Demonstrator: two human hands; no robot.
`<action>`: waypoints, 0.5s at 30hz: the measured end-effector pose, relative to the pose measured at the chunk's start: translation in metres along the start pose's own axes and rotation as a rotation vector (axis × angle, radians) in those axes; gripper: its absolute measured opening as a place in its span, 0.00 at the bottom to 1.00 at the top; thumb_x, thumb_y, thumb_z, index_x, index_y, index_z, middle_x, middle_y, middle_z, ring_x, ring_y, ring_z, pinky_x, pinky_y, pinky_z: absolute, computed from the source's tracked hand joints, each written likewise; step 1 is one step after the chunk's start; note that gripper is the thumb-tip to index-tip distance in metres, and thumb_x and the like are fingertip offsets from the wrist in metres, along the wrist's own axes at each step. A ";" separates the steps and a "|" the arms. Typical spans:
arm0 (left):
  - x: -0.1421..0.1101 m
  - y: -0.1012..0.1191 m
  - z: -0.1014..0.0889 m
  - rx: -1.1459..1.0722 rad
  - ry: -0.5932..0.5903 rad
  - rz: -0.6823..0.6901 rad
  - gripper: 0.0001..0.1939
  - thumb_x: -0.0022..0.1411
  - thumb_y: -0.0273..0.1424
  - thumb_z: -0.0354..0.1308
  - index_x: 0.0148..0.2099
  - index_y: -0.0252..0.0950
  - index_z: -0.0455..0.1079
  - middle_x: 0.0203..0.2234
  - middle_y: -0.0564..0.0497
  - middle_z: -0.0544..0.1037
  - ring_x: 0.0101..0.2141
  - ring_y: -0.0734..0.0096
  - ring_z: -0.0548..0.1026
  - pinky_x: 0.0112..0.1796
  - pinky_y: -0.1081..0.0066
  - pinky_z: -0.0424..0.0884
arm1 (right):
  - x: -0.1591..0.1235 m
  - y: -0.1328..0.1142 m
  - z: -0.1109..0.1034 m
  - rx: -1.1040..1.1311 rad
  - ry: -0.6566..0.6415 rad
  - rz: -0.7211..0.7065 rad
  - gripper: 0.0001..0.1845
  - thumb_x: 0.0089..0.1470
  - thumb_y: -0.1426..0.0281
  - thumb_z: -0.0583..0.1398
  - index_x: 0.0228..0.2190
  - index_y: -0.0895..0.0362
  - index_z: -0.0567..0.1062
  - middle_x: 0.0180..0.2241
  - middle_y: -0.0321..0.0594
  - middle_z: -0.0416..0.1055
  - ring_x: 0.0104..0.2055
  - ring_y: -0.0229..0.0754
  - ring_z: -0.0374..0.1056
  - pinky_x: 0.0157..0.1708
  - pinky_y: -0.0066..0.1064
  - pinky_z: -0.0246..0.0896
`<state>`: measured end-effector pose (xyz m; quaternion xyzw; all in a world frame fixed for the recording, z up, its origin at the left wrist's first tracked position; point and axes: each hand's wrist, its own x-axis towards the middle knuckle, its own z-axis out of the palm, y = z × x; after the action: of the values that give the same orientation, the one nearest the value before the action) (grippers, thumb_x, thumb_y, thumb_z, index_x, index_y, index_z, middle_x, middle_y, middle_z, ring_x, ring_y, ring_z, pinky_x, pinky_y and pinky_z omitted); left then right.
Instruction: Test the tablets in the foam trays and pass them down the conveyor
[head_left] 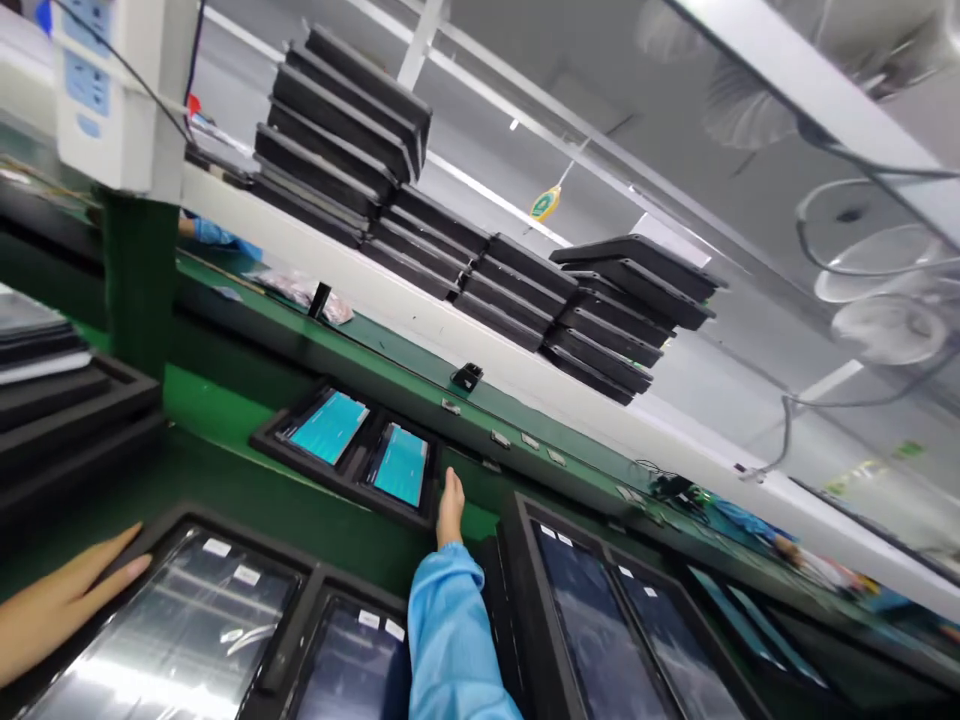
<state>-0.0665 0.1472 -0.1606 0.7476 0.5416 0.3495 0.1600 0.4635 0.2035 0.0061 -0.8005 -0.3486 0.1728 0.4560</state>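
Observation:
My left hand (71, 602) is at the lower left with its fingers stretched out and apart, the tips at the left rim of a near black foam tray (311, 590). In that tray lie two dark screen panels (351, 660) under shiny film with white labels. My right hand (451, 508), in a blue sleeve (454, 625), reaches forward to the right end of a smaller black tray (352, 488). Its fingers are extended beside that tray's edge; whether they press on it I cannot tell. Two lit turquoise tablet screens (401, 465) rest in that far tray.
To the right stands a stack of black trays (517, 560) holding dark panels. More black trays (82, 410) are piled at the left. Several black tray stacks (517, 285) sit on the white overhead shelf (420, 320). A socket box (112, 100) is fixed at upper left.

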 end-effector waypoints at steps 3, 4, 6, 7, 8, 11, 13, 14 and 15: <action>-0.007 0.019 -0.023 -0.045 -0.130 -0.086 0.33 0.68 0.49 0.45 0.71 0.44 0.55 0.66 0.50 0.65 0.63 0.55 0.66 0.63 0.53 0.64 | -0.026 0.018 -0.007 -0.160 -0.075 -0.024 0.19 0.65 0.61 0.62 0.54 0.56 0.72 0.56 0.46 0.71 0.54 0.49 0.72 0.53 0.48 0.71; -0.009 0.027 -0.033 -0.015 -0.151 -0.091 0.35 0.67 0.51 0.46 0.71 0.42 0.56 0.67 0.50 0.63 0.65 0.56 0.65 0.65 0.53 0.59 | -0.038 0.026 -0.010 -0.214 -0.109 -0.026 0.19 0.65 0.62 0.62 0.54 0.56 0.72 0.56 0.46 0.71 0.54 0.49 0.72 0.52 0.48 0.71; -0.011 0.044 -0.050 0.074 -0.175 -0.071 0.38 0.65 0.55 0.46 0.69 0.41 0.60 0.67 0.50 0.64 0.66 0.55 0.63 0.66 0.51 0.56 | -0.061 0.042 -0.017 -0.316 -0.177 -0.024 0.19 0.65 0.62 0.62 0.54 0.56 0.72 0.57 0.46 0.70 0.54 0.49 0.71 0.52 0.48 0.71; -0.011 0.052 -0.056 0.103 -0.202 -0.062 0.38 0.64 0.56 0.45 0.69 0.41 0.60 0.67 0.50 0.63 0.66 0.54 0.62 0.66 0.50 0.56 | -0.070 0.047 -0.020 -0.364 -0.208 -0.021 0.19 0.65 0.62 0.62 0.54 0.56 0.72 0.57 0.46 0.70 0.54 0.49 0.71 0.52 0.48 0.71; -0.010 0.058 -0.060 0.118 -0.229 -0.057 0.38 0.64 0.57 0.44 0.69 0.43 0.60 0.68 0.51 0.62 0.67 0.54 0.62 0.66 0.50 0.57 | -0.076 0.051 -0.022 -0.409 -0.237 -0.017 0.19 0.65 0.62 0.62 0.54 0.56 0.72 0.56 0.46 0.70 0.53 0.48 0.72 0.52 0.48 0.71; -0.006 0.066 -0.058 0.111 -0.262 -0.061 0.35 0.67 0.55 0.44 0.70 0.46 0.58 0.70 0.50 0.57 0.66 0.52 0.62 0.65 0.49 0.61 | -0.078 0.046 -0.019 -0.528 -0.288 0.002 0.18 0.65 0.62 0.62 0.53 0.56 0.73 0.54 0.45 0.72 0.52 0.47 0.72 0.51 0.46 0.72; -0.004 0.063 -0.050 0.094 -0.247 -0.049 0.34 0.68 0.53 0.44 0.69 0.44 0.59 0.70 0.47 0.56 0.65 0.48 0.63 0.63 0.50 0.64 | -0.070 0.036 -0.013 -0.589 -0.280 0.014 0.17 0.65 0.62 0.62 0.52 0.56 0.73 0.54 0.45 0.72 0.51 0.47 0.73 0.50 0.44 0.72; -0.003 0.061 -0.046 0.089 -0.239 -0.033 0.34 0.68 0.52 0.43 0.70 0.43 0.59 0.70 0.46 0.56 0.65 0.47 0.64 0.62 0.50 0.66 | -0.065 0.030 -0.011 -0.614 -0.267 0.020 0.17 0.65 0.62 0.62 0.52 0.56 0.73 0.54 0.45 0.72 0.51 0.47 0.73 0.50 0.44 0.72; -0.003 0.059 -0.044 0.089 -0.231 -0.011 0.34 0.68 0.51 0.43 0.70 0.43 0.59 0.70 0.45 0.57 0.64 0.46 0.65 0.61 0.49 0.67 | -0.061 0.025 -0.009 -0.634 -0.250 0.023 0.17 0.65 0.62 0.62 0.53 0.56 0.73 0.54 0.46 0.72 0.52 0.47 0.73 0.50 0.44 0.72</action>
<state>-0.0562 0.1174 -0.0945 0.7862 0.5387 0.2359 0.1899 0.4361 0.1458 -0.0133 -0.8788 -0.4292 0.1579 0.1362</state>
